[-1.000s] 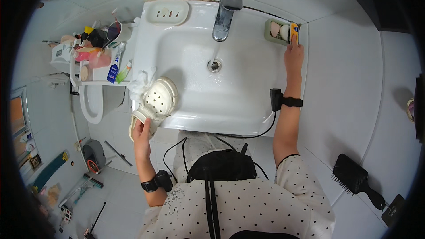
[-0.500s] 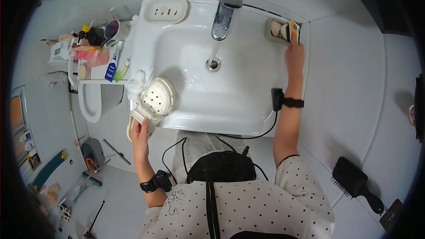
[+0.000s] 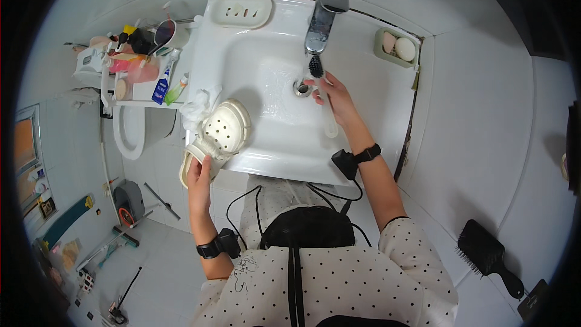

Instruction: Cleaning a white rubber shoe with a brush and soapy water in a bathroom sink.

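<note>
My left hand [image 3: 199,175] is closed round the heel end of a cream clog [image 3: 223,130] with round holes in its toe. The clog rests on the left front corner of the white sink [image 3: 260,151]. My right hand [image 3: 336,100] is over the basin, near the drain [image 3: 302,88]. It grips a brush [image 3: 327,109] with a pale handle and dark bristles. The bristle head points up, just below the spout of the chrome faucet [image 3: 321,21]. Water wets the basin beside the drain.
A green soap box [image 3: 380,47] with two soaps stands at the sink's back right, a white soap dish [image 3: 241,11] at its back left. Crumpled white material [image 3: 200,108] touches the clog. A shelf [image 3: 140,94] of bottles and tubes adjoins the left side.
My right hand has moved left from the soap box to below the faucet, where it now holds the brush. My left hand keeps its hold on the clog.
</note>
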A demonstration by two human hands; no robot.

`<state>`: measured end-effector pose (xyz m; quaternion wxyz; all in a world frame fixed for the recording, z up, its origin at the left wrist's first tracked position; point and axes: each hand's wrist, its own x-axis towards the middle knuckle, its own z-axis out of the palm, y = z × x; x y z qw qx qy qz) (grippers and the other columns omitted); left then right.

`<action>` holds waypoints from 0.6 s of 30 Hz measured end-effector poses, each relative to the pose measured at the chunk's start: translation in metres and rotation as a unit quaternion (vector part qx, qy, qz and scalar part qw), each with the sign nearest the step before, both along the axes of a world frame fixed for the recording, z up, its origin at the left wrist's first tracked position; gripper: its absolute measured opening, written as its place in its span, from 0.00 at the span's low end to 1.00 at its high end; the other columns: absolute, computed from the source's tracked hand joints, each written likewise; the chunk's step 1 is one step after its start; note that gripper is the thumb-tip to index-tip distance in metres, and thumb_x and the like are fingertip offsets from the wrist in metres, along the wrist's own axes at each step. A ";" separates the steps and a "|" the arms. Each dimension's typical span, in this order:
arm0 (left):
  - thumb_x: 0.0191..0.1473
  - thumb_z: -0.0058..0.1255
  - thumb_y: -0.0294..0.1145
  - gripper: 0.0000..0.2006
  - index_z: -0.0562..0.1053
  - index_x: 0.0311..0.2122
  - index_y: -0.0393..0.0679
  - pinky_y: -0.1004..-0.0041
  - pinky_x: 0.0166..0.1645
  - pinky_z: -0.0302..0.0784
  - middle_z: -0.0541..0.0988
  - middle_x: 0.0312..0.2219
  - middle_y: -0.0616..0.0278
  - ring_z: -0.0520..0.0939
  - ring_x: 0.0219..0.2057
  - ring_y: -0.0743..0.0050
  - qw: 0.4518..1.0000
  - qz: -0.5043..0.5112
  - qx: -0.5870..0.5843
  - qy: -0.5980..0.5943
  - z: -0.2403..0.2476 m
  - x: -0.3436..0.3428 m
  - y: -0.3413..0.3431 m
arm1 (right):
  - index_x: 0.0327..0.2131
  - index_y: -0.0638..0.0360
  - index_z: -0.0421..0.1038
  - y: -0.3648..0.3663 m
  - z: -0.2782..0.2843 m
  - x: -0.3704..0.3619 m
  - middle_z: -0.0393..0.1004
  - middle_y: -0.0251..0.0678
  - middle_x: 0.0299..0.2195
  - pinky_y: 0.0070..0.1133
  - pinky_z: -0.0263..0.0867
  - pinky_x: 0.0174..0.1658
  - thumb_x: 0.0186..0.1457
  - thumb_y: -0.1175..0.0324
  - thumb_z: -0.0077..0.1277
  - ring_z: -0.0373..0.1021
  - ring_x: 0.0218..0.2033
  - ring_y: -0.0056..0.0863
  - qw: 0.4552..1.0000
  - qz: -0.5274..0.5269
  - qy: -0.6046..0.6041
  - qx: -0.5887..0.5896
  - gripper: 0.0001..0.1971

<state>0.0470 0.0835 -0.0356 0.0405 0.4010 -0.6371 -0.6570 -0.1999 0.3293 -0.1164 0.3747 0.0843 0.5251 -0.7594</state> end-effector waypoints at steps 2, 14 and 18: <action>0.56 0.41 0.33 0.16 0.65 0.49 0.37 0.80 0.47 0.61 0.70 0.40 0.66 0.68 0.40 0.82 1.000 -0.012 -0.005 -0.013 -0.003 0.002 -0.005 | 0.48 0.61 0.57 -0.016 -0.004 -0.003 0.71 0.41 0.38 0.14 0.60 0.27 0.58 0.70 0.36 0.63 0.26 0.18 1.000 0.006 -0.012 -0.028 0.15; 0.56 0.42 0.34 0.16 0.65 0.48 0.37 0.80 0.47 0.61 0.71 0.40 0.67 0.68 0.40 0.83 1.000 0.006 0.017 -0.007 0.002 -0.003 0.002 | 0.55 0.57 0.46 -0.028 -0.014 -0.017 0.70 0.41 0.31 0.16 0.56 0.24 0.55 0.72 0.40 0.59 0.22 0.19 1.000 0.012 0.009 0.028 0.24; 0.56 0.41 0.32 0.18 0.63 0.51 0.37 0.79 0.50 0.61 0.69 0.44 0.63 0.69 0.44 0.80 1.000 -0.022 -0.009 -0.019 -0.003 0.001 -0.003 | 0.53 0.51 0.55 0.019 -0.012 -0.013 0.70 0.40 0.27 0.21 0.61 0.27 0.54 0.73 0.41 0.63 0.22 0.24 0.901 0.051 0.265 0.339 0.21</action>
